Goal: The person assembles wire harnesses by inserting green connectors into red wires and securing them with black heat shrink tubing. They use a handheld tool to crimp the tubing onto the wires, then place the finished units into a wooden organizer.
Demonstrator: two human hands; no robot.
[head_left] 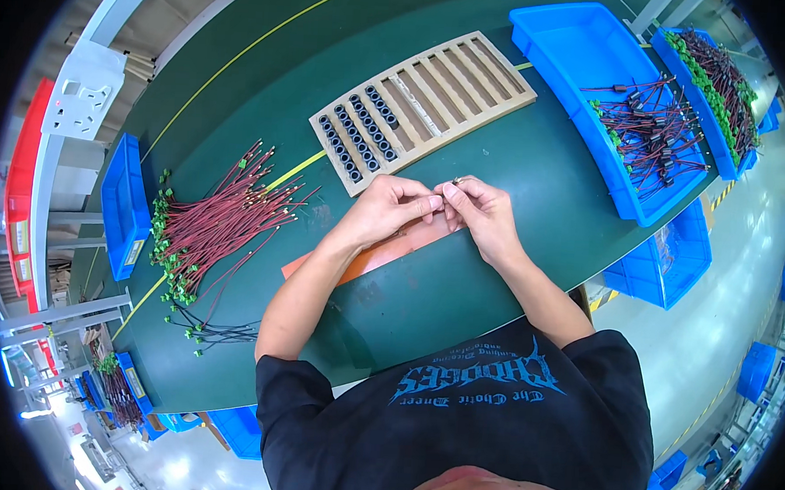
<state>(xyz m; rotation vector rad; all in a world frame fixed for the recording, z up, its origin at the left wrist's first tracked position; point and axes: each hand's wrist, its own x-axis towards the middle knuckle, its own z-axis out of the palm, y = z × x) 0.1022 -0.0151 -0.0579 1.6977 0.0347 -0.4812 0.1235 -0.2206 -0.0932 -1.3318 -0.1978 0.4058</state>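
Note:
My left hand (385, 210) and my right hand (483, 216) meet over the middle of the green table, thumbs and fingertips pinched close together. Something small sits between the fingertips, too hidden to name. Under my hands lies a flat orange strip (376, 260). Just beyond them is a slotted wooden tray (403, 143), its left slots filled with rows of black ring-shaped parts (360, 130). To the left a large bundle of dark red wires (227, 211) with green connectors (167, 235) is spread on the table.
A blue bin (554, 46) at the right holds wires with black parts (652, 125); another blue bin (710, 101) of wires stands beyond it. A small blue bin (124, 207) is at the left edge. Some black wires (227, 332) lie nearer me. A metal post (49, 186) rises at left.

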